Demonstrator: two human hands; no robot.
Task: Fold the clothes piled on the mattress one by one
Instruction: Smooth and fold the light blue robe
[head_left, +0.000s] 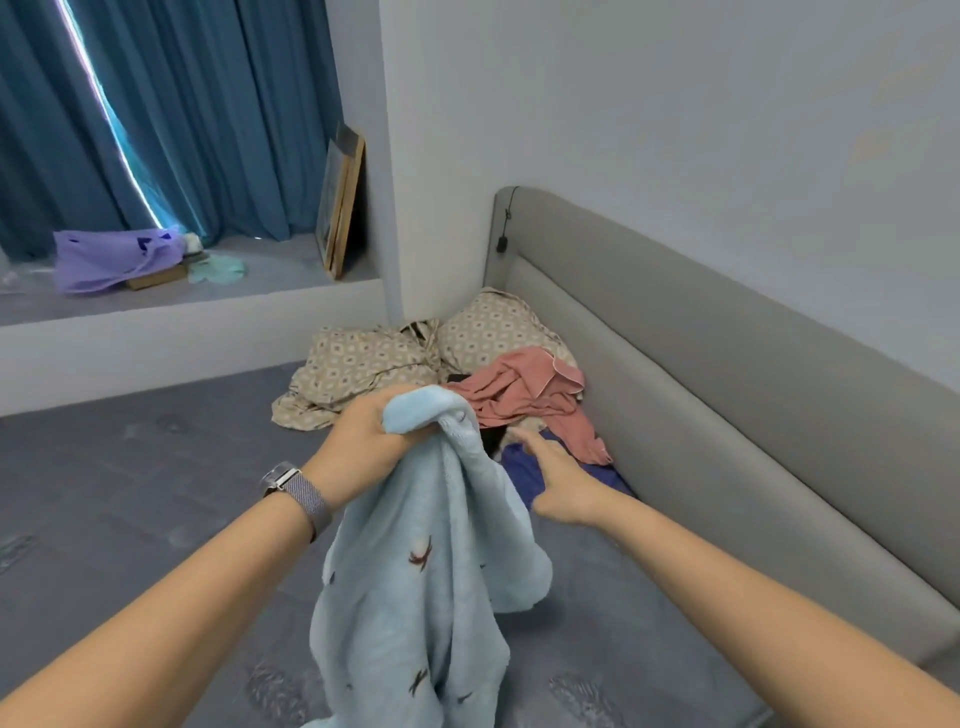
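Left hand (371, 434) grips the blue garment (415, 582) bunched at its top, hanging over the mattress (130, 493), right hand (553, 475) loose-fingered beside it near the pile (524, 400); I'd worry it slips or folds crooked from that one-handed bunch.

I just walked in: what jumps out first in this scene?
A fluffy light blue garment hangs in the middle, bunched at its top in the left hand, while the right hand reaches open beside it. Behind, a pink garment lies crumpled by the grey headboard.
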